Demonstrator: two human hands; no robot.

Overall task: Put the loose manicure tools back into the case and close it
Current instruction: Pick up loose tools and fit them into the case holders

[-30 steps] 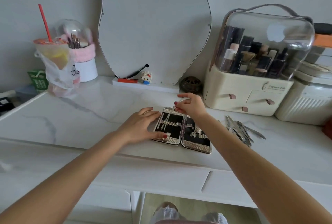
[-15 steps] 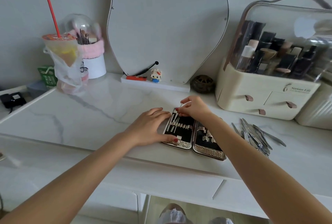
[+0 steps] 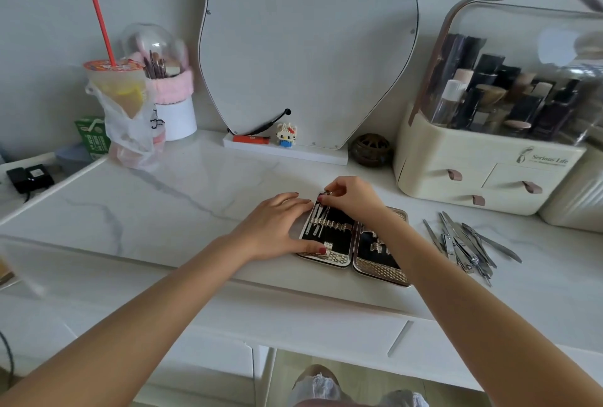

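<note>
A person is sitting at a white marble tabletop (image 3: 163, 207), seen from above through a camera on their head. A manicure case (image 3: 354, 243) is lying open flat on the tabletop near its front edge, both halves lined in black with a metallic patterned border. The left hand (image 3: 277, 227) is resting flat beside the case's left half, fingers straight and relaxed, with the thumb pressing on the case's near left corner. The right hand (image 3: 350, 196) is reaching over the far end of the left half, its grip pinching a thin metal tool (image 3: 321, 212) between curled fingertips at the top of the case. A few slim tools are already sitting in the loops of that left half. The right half is partly hidden by the right forearm. A heap of loose manicure tools (image 3: 466, 246) is lying on the tabletop to the right of the case, apart from it. At the back, a curvy mirror (image 3: 306, 31) is standing against the wall, with a plastic drink cup (image 3: 117, 86) and red straw on the left and a cosmetics organiser (image 3: 496, 158) with a clear lid on the right.
</note>
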